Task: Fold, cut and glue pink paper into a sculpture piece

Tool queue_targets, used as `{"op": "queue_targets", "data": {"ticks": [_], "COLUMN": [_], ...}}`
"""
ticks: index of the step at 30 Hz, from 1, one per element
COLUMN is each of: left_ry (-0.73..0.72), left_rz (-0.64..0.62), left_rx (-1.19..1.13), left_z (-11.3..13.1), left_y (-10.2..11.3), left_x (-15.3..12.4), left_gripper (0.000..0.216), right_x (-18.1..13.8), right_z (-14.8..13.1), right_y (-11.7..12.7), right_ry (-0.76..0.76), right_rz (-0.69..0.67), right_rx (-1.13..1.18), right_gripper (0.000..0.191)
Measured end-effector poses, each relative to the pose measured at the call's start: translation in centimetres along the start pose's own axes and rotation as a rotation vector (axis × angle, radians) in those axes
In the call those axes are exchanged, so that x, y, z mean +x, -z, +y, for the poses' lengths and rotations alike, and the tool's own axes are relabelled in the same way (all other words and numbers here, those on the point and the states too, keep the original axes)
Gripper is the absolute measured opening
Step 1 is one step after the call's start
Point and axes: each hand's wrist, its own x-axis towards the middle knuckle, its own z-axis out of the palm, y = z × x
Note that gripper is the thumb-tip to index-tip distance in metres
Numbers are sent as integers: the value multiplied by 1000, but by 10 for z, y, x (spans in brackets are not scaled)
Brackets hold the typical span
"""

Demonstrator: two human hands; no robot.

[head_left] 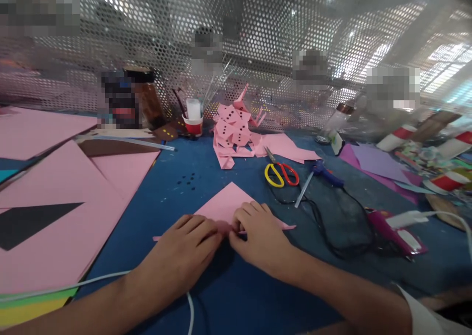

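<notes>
A pink sheet of paper (230, 199) lies on the blue table with one corner pointing away from me, and its near edge is rolled or folded up. My left hand (190, 244) closes on that near edge, fingers bent over the paper. Beside it, my right hand (256, 229) pinches the same edge, thumb and curled fingers together. Both hands nearly meet at the middle of the paper. Narrow pink ends stick out past each hand. Just beyond the paper lie scissors (282, 174) with one yellow and one red handle.
A pink folded-paper figure (234, 128) with black dots stands at the back. A blue glue gun (328, 172) with its black cord lies to the right, near a magenta phone (398, 231). Large pink sheets (47, 256) cover the left. A cup (193, 125) stands behind.
</notes>
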Motion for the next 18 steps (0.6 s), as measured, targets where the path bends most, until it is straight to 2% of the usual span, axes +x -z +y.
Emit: {"op": "queue_targets", "data": {"ticks": [10,18], "left_ry": [-20,6], "left_rz": [-64,-44], "left_rx": [18,-24], "left_z": [1,1], "left_y": [2,2], "left_x": [-3,0], "left_gripper": [24,24], "right_x": [-1,-2], "right_z": [-2,-2], "right_y": [5,5], "right_ry": [0,-9], "right_rz": [-10,-11], "right_rx": [-9,-9], "right_gripper": [9,7]}}
